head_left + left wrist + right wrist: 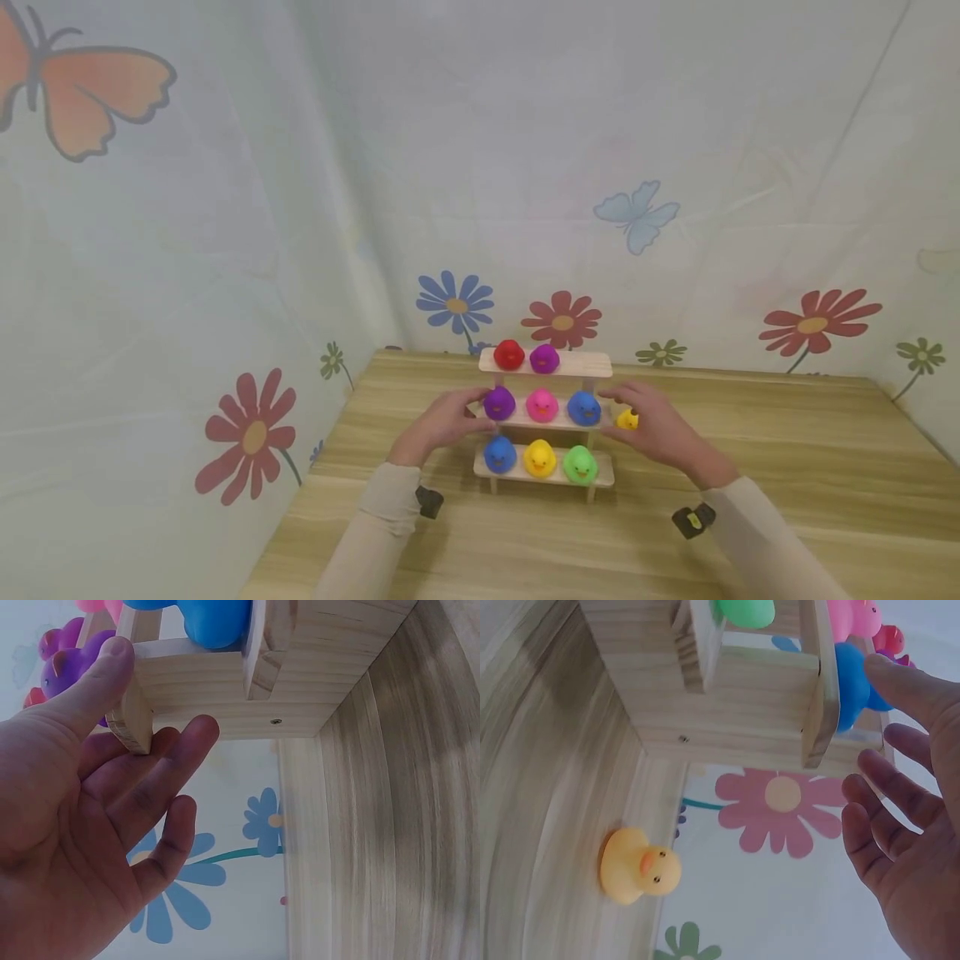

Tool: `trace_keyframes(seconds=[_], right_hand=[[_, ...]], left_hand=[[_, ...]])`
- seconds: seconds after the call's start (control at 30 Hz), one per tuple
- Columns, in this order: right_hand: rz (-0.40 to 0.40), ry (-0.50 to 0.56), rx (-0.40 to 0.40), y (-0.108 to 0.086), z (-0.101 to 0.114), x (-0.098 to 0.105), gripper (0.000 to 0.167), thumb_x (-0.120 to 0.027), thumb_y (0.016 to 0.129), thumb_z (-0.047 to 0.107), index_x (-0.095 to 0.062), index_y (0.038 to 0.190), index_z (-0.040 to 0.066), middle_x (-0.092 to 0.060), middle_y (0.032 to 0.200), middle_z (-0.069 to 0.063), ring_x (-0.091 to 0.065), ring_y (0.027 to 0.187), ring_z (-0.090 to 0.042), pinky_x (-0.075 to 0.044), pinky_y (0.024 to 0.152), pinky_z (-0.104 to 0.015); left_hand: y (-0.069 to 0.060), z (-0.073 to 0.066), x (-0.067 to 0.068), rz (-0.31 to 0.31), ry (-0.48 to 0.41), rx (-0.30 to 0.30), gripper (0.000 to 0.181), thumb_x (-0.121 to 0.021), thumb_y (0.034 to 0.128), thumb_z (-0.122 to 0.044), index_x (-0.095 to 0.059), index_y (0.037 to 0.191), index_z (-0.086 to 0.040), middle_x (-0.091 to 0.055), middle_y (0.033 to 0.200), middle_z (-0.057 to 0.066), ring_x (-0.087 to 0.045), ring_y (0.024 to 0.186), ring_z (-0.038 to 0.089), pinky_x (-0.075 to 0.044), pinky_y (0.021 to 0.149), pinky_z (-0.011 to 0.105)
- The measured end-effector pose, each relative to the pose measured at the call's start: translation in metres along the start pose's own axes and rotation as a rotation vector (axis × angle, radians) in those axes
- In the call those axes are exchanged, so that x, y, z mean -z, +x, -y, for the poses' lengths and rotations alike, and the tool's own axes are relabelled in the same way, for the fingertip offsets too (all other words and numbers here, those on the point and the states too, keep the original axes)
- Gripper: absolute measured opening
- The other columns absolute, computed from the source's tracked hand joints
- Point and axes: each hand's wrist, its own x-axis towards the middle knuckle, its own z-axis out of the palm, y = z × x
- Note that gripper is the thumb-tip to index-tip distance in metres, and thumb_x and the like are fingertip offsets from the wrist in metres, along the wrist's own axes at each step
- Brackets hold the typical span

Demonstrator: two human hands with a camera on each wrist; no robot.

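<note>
A three-tier wooden rack (592, 364) holds rubber ducks. My left hand (447, 417) is at the middle tier's left end beside a purple duck (498, 403). In the left wrist view, its thumb lies along the front of the board end (132, 724) and fingers pass behind it. On the opposite side, my right hand (660, 423) has its fingers spread and relaxed around the tier's right end. Its thumb tip overlaps a blue duck (850, 690) in the right wrist view; whether they touch I cannot tell. Between these ducks sits a pink duck (542, 406).
On the top tier are a red duck (509, 355) and a purple one. The bottom tier bears a blue duck (499, 455), a yellow duck (539, 459) and a green duck (581, 465). Another yellow duck (634, 866) stands on the table right of the rack, before a flowered curtain (712, 275).
</note>
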Motion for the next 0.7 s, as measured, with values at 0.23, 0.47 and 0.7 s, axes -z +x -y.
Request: trace_keyframes(seconds=[0.23, 0.47, 0.7], right_hand=[[-0.013, 0.02, 0.062, 0.009, 0.005, -0.006, 0.052, -0.079, 0.077, 0.019, -0.058, 0.123, 0.008, -0.057, 0.121, -0.011, -0.057, 0.097, -0.027, -0.053, 0.074, -0.042], [-0.025, 0.05, 0.07, 0.015, 0.011, -0.012, 0.05, -0.08, 0.075, 0.018, -0.06, 0.119, 0.004, -0.057, 0.119, -0.012, -0.058, 0.094, -0.026, -0.053, 0.073, -0.041], [-0.017, 0.056, 0.047, 0.018, 0.014, -0.015, 0.045, -0.079, 0.076, 0.017, -0.061, 0.116, 0.005, -0.058, 0.113, -0.01, -0.057, 0.092, -0.023, -0.053, 0.072, -0.039]], left_hand=[[-0.001, -0.002, 0.002, 0.004, 0.009, 0.005, 0.064, -0.072, 0.0807, -0.04, -0.049, 0.137, -0.019, -0.054, 0.133, 0.003, -0.061, 0.09, 0.014, -0.05, 0.081, 0.031], [-0.001, 0.0, 0.001, -0.004, 0.007, -0.01, 0.063, -0.072, 0.0809, -0.041, -0.05, 0.136, -0.02, -0.055, 0.132, 0.003, -0.061, 0.085, 0.013, -0.05, 0.078, 0.029], [0.0, 0.002, 0.0, -0.008, 0.004, -0.034, 0.063, -0.071, 0.081, -0.041, -0.05, 0.136, -0.02, -0.054, 0.132, 0.002, -0.061, 0.088, 0.014, -0.05, 0.079, 0.03]])
